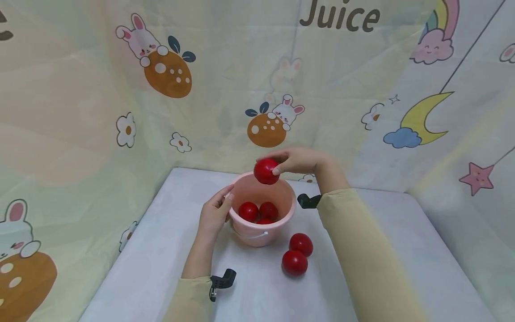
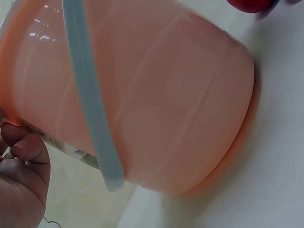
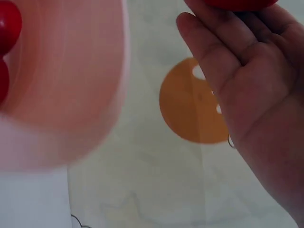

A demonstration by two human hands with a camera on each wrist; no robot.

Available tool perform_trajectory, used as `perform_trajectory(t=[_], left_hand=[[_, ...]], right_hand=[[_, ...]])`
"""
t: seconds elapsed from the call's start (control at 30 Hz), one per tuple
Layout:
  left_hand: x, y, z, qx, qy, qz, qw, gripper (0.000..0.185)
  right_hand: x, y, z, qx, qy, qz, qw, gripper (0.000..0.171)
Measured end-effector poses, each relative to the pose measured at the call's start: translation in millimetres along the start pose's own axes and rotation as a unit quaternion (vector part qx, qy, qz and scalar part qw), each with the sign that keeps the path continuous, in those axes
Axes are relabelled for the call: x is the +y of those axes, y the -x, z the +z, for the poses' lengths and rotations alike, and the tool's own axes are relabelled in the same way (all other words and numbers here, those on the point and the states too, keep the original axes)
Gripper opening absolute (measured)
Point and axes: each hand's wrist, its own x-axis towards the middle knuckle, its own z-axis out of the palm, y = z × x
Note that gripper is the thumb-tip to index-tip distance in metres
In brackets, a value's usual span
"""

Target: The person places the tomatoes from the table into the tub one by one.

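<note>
A pink bucket (image 1: 283, 197) with a pale handle (image 2: 88, 90) stands on the table, several red balls (image 1: 248, 211) inside it. My left hand (image 1: 215, 214) grips the bucket's left rim, thumb toward the inside; the left wrist view shows its curled fingers (image 2: 31, 149) at the bucket's side. Over the bucket's far part, my right hand (image 1: 299, 161) holds another red ball (image 1: 266, 171) between thumb and fingers. In the right wrist view this ball (image 3: 240, 4) is cut off by the top edge.
Two more red balls (image 1: 295, 263) lie close together on the white table (image 1: 257, 290), in front of the bucket and to its right. A cartoon-printed cloth (image 1: 225, 80) hangs behind the table and along its sides. Black wrist cameras (image 1: 223, 279) are on both arms.
</note>
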Motion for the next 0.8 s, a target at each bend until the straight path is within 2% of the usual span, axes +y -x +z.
perform_trajectory(t=[0.1,0.2,0.33,0.47,0.6,0.8], left_hand=[[-0.2,0.3,0.3,0.000,-0.002,-0.006,1.0000,0.031],[0.3,0.8,0.2,-0.001,0.003,-0.001,1.0000,0.031],[0.6,0.7,0.5,-0.004,0.007,0.007,0.9999,0.030],[0.0,0.1,0.9,-0.004,0.006,0.006,1.0000,0.031],[-1.0,0.1,0.6,-0.005,0.007,0.009,0.9999,0.031],[0.3,1.6,-1.1,-0.006,0.008,0.021,0.9997,0.031]], right_hand=[[-3.8,-15.7,7.6,-0.024,0.015,0.009,1.000,0.056],[-5.4,-29.5,17.7,-0.053,0.018,0.041,0.998,0.056],[-3.2,-44.8,32.0,-0.095,-0.001,0.082,0.992,0.054],[1.7,-55.9,45.9,-0.129,-0.034,0.102,0.986,0.051],[6.6,-61.9,57.5,-0.137,-0.058,0.118,0.982,0.050],[17.8,-72.5,68.1,-0.145,-0.068,0.108,0.981,0.051]])
